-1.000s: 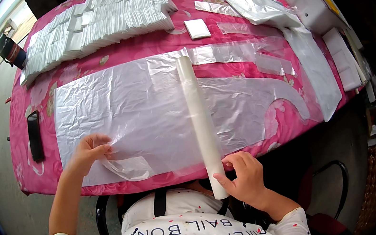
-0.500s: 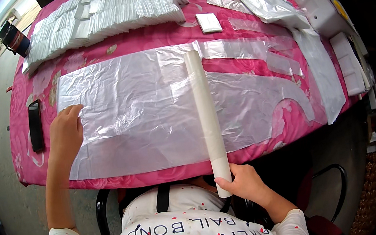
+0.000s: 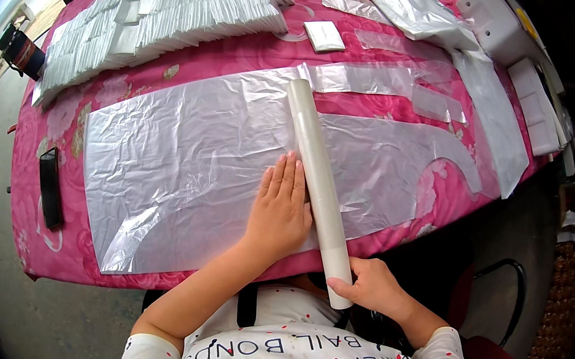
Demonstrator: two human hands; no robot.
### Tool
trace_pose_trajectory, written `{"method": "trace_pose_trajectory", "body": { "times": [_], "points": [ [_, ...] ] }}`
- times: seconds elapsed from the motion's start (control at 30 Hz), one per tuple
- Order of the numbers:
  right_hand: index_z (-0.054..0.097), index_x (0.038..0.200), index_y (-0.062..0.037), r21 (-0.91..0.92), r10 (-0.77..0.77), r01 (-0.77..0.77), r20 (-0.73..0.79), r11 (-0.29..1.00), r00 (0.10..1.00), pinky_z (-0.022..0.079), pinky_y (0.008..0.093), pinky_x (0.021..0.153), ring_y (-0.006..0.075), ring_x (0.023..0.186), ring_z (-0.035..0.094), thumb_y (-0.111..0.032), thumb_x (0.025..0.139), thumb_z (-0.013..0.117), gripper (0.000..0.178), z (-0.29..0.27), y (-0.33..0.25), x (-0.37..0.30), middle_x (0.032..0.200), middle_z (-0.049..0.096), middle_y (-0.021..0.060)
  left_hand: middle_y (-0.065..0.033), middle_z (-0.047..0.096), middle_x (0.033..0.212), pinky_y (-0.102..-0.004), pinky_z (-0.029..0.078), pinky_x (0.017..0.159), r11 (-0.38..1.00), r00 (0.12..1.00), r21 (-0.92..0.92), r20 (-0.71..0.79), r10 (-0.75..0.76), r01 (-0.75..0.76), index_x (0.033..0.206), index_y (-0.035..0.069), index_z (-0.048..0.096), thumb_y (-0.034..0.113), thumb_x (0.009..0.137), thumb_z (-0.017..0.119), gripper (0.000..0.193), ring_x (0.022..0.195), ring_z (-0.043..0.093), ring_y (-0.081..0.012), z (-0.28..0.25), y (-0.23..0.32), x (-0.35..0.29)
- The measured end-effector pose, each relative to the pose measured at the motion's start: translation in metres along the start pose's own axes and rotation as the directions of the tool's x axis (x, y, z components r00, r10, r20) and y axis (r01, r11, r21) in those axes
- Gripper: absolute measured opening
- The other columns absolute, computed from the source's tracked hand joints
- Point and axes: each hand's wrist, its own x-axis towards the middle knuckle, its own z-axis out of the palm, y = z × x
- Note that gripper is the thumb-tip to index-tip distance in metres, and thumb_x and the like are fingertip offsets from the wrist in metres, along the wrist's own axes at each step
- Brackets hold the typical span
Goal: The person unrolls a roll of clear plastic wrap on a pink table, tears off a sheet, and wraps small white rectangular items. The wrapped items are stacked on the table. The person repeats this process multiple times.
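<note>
Half the sheet [image 3: 176,173] lay flat under my open left hand [image 3: 279,214]; my right hand [image 3: 369,287] gripped the roll [image 3: 319,182], its right side unsmoothed.

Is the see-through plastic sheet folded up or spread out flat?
Spread out flat. The plastic sheet lies open across the pink table, with the left hand pressed flat on it beside the roll.
</note>
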Motion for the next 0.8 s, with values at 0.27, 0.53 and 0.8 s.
{"method": "trace_pose_trajectory", "body": {
  "times": [0.27,0.53,0.8],
  "points": [
    [0.066,0.082,0.0017,-0.226,-0.056,0.084,0.125,0.971,0.990,0.049,0.0367,0.063,0.0307,0.067,0.064,-0.058,0.079,0.058,0.061,-0.033,-0.016,0.038,0.072,0.065,0.0174,-0.0285,0.028,0.140,-0.0459,0.014,0.111,0.987,1.000,0.163,0.018,-0.013,0.009,0.132,-0.014,0.030,0.024,0.086,0.037,0.060,0.134,0.023,-0.0374,0.007,0.000,0.000],
    [0.062,0.070,0.0048,-0.136,-0.173,0.152,-0.166,0.979,0.971,0.048,0.0392,0.057,0.0282,0.057,0.061,-0.054,0.085,0.052,0.062,-0.079,-0.053,0.163,0.063,0.061,0.0165,-0.0304,0.030,0.139,-0.0468,0.016,0.110,0.990,1.000,0.141,-0.001,0.013,-0.013,0.130,-0.015,0.031,0.022,0.087,0.035,0.057,0.133,0.025,-0.0394,0.006,-0.001,0.001],
    [0.056,0.103,-0.0014,0.971,-0.101,0.210,-0.199,0.110,0.975,0.050,0.0327,0.079,0.0212,0.079,0.060,-0.025,0.088,0.056,0.027,-0.085,-0.059,0.239,0.094,0.062,0.0074,-0.0307,0.030,0.138,-0.0465,0.016,0.110,0.987,1.000,0.159,-0.003,0.022,-0.021,0.129,-0.016,0.033,0.021,0.086,0.035,0.057,0.133,0.025,-0.0396,0.003,0.002,0.002]
  ]
}}
